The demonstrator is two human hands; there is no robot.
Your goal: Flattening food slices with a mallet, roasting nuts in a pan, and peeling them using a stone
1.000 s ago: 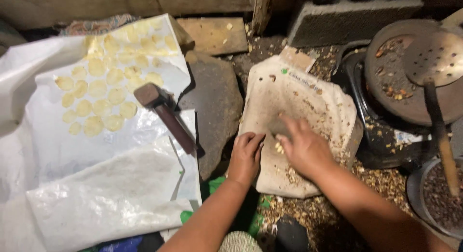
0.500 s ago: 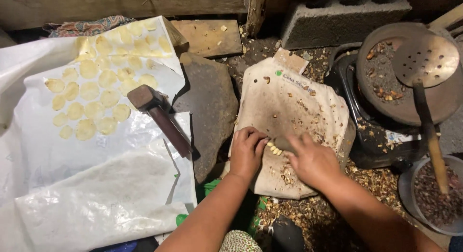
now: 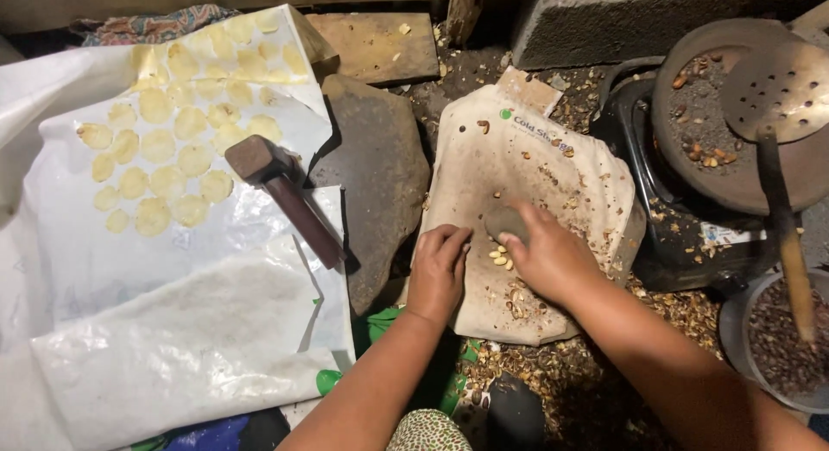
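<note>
Mid-frame, the right hand (image 3: 546, 259) clamps its fingers on a small grey stone (image 3: 505, 221) over pale kernels (image 3: 498, 258) – the left hand (image 3: 438, 270) rests curled on the sack (image 3: 561, 170).

Right hand (image 3: 548, 257) now sits higher on the sack (image 3: 553, 170), gripping a small dark stone (image 3: 505, 222) absent from the earlier views; pale kernels (image 3: 498, 258) lie exposed beside it. Left hand (image 3: 439, 270) has shifted slightly toward them
</note>
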